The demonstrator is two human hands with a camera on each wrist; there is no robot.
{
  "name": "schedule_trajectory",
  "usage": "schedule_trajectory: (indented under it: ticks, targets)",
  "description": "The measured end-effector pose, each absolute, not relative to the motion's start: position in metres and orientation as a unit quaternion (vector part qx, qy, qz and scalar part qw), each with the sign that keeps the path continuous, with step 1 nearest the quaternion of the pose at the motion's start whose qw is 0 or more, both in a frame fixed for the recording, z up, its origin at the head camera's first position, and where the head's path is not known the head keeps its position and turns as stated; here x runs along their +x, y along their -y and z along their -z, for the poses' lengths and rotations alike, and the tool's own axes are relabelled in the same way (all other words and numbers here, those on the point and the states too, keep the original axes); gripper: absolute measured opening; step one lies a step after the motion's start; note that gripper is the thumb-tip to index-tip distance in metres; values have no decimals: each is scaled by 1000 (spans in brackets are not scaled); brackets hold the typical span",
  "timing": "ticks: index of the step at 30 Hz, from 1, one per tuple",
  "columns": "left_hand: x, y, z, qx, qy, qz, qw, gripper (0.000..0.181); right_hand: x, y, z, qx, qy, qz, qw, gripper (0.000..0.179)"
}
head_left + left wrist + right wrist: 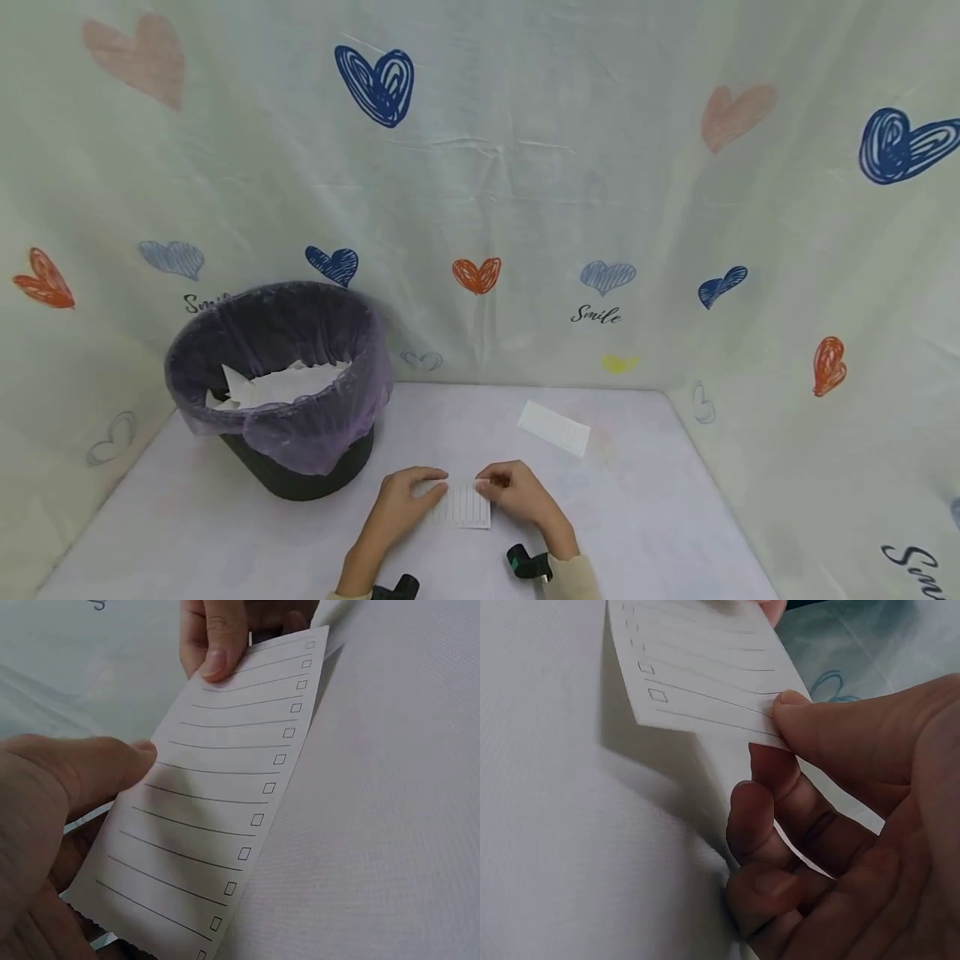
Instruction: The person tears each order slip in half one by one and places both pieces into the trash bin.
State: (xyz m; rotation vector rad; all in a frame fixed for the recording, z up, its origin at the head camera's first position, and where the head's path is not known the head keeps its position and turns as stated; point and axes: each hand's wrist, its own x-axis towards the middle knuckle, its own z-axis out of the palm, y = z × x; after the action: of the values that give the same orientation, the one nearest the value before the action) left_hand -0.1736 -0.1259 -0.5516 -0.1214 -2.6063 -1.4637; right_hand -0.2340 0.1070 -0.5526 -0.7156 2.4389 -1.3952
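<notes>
A checklist slip [463,510], white with ruled lines and small checkboxes, is held between both hands just over the table. My left hand [397,507] pinches its long edge, thumb on top and fingers underneath, as the left wrist view shows on the slip [202,787]. One short edge there looks jagged. At the other end, my right hand [527,498] pinches a corner between thumb [802,712] and index finger, its other fingers curled below. The fingertips under the paper are partly hidden.
A dark bin [300,479] with a purple liner [330,433] stands at the back left, holding white papers [292,385]. Another white slip [555,427] lies flat on the table [645,517], back right. A heart-printed curtain [525,208] hangs behind.
</notes>
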Motion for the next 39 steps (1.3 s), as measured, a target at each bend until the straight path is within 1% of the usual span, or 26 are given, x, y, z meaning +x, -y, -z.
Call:
schedule_trajectory:
  ticks: [6, 10, 13, 20, 25, 31, 35, 39]
  targets:
    - [-172, 125, 557, -52, 878, 474, 49, 8, -228, -103, 556, -238, -826, 495, 128, 13]
    - [-167, 124, 560, -62, 881, 468, 29, 8, -220, -95, 559, -239, -820, 504, 131, 12]
    - [-165, 123, 560, -72, 881, 467, 27, 10, -215, -87, 562, -236, -814, 517, 120, 10]
    - [-155, 126, 559, -64, 884, 463, 17, 9, -206, -76, 570, -237, -808, 528, 112, 5]
    - [-161, 127, 554, -70, 883, 464, 22, 12, -210, -75, 566, -240, -816, 518, 95, 3]
    - [-169, 121, 548, -67, 883, 463, 39, 10, -218, -79, 560, -253, -814, 513, 102, 4]
    - [-168, 116, 549, -48, 881, 470, 23, 12, -217, -81, 560, -260, -810, 513, 113, 4]
    - [-166, 116, 551, -33, 880, 473, 19, 12, -214, -79, 561, -268, -807, 512, 121, 4]
